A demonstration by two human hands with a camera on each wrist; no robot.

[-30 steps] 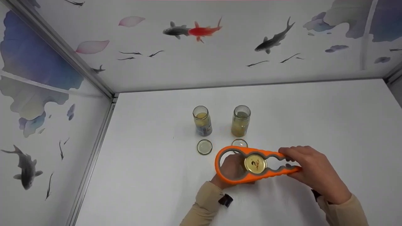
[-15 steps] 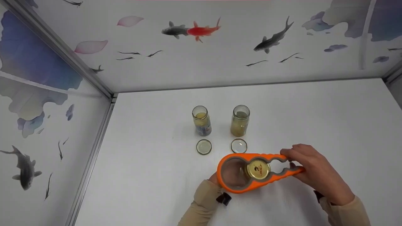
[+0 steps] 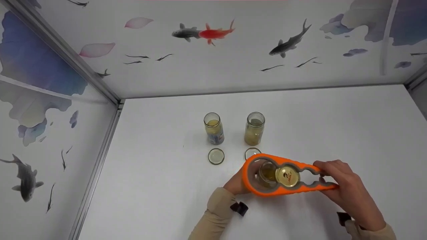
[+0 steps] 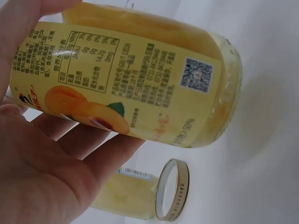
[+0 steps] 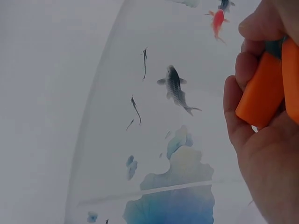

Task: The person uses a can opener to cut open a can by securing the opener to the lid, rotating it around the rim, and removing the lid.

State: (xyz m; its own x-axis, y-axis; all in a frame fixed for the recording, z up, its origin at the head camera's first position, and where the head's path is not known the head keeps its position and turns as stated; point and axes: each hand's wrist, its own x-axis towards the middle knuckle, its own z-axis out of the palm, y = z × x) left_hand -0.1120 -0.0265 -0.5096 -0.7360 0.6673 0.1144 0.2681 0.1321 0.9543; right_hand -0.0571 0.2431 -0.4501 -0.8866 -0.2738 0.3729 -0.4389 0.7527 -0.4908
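My left hand (image 3: 236,181) grips a glass jar (image 4: 140,28) with a yellow label picturing orange fruit, tilted in the left wrist view. Through the big ring of an orange-and-grey jar opener (image 3: 258,192) the jar's uncovered mouth shows in the head view. A gold lid (image 3: 287,176) sits in the opener's middle notch, beside that mouth. My right hand (image 3: 348,186) holds the ends of the opener's two handles; in the right wrist view, fingers (image 5: 246,70) wrap round the orange handles.
Two open jars with yellowish contents, a left jar (image 3: 215,130) and a right jar (image 3: 254,131), stand farther back on the white table (image 3: 150,186). In front lie a left lid (image 3: 216,156) and a right lid (image 3: 252,153), the latter partly covered by the opener. Printed walls enclose the back and left.
The opener, gold lid and right hand have shifted right. The gold lid has come off the jar, whose open mouth now shows to the left of it.
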